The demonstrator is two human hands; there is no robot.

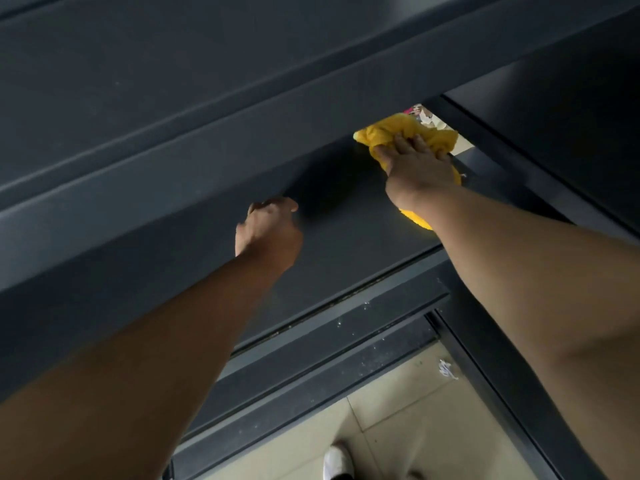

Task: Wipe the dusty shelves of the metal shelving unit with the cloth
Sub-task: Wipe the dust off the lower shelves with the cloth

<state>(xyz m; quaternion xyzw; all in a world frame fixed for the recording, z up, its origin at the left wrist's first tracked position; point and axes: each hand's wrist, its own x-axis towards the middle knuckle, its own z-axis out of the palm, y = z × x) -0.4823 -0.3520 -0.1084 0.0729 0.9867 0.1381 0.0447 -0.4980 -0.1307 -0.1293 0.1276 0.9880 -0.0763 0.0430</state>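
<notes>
A dark grey metal shelf (346, 209) fills the middle of the view. My right hand (417, 164) presses flat on a crumpled yellow cloth (384, 131) at the shelf's far right corner, fingers spread over it. Part of the cloth shows under my wrist. My left hand (268, 226) rests on the shelf nearer the middle, fingers curled in a loose fist with nothing visible in it. The higher shelf (173, 98) hangs over the far side and hides the back of the lower one.
A lower shelf's front rail (311, 344) carries pale dust specks. An upright post (519, 393) runs along the right side. Beige floor tiles (415, 427) lie below, with a scrap of white paper (447, 368) and a white shoe (337, 460).
</notes>
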